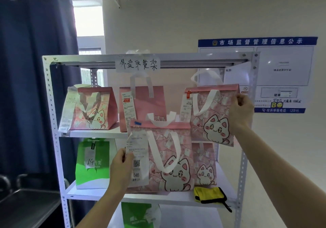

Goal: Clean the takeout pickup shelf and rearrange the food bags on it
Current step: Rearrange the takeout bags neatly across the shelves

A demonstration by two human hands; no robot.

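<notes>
A white metal shelf (53, 104) carries several takeout bags. My left hand (121, 167) grips the left edge of a pink cat bag (169, 157) with a long receipt, held in front of the middle shelf. My right hand (242, 111) pinches the right side of another pink cat bag (211, 116), lifted at top-shelf height. On the top shelf stand a pink cat bag (91, 109) at the left and a plain pink bag (142, 104) in the middle. A smaller pink cat bag (204, 164) and a green bag marked 14 (93, 162) sit on the middle shelf.
A yellow and black cloth (210, 195) lies at the right front of the middle shelf. Another green bag (139, 215) stands on the lower shelf. A steel sink (26, 204) is at lower left beside dark curtains (26, 69). A blue notice board (282, 72) hangs behind.
</notes>
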